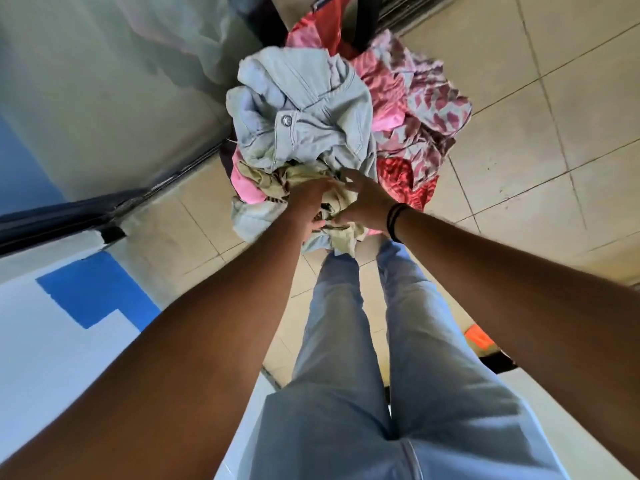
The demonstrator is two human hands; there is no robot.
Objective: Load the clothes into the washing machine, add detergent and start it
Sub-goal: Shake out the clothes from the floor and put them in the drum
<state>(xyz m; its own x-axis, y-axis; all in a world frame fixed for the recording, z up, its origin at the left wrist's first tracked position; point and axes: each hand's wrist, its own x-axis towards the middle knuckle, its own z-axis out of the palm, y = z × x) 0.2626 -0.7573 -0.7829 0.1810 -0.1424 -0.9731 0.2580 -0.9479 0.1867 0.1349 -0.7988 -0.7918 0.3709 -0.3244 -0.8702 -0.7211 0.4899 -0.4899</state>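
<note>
Below, a heap of clothes [332,133] is seen piled on the tiled floor [519,150], close to a grey wall [104,81] at the left of the view. The top of the heap is taken up by a pale blue denim garment [304,109] with a metal button [286,120]. Pink and patterned maroon fabrics [426,109] are spread to its right, and a red patterned piece [405,181] lies at the near right edge. A pink item [244,183] shows at the near left.

Both arms are stretched down to the near side of the heap, where a crumpled beige garment [304,178] lies under the denim. The left hand [308,202] is laid on the beige garment with its fingers curled into the cloth, which appears to be gripped. The right hand [363,199] is placed just beside it, its thumb and fingers closed on the same beige cloth; black bands [394,220] are worn on that wrist. The two hands are nearly touching.

Light blue trousers [363,358] on the person's legs fill the lower middle of the view. A white surface with a blue patch [93,289] is seen at the lower left; whether it belongs to the washing machine cannot be told. A small orange object [479,337] lies on the floor at the right.
</note>
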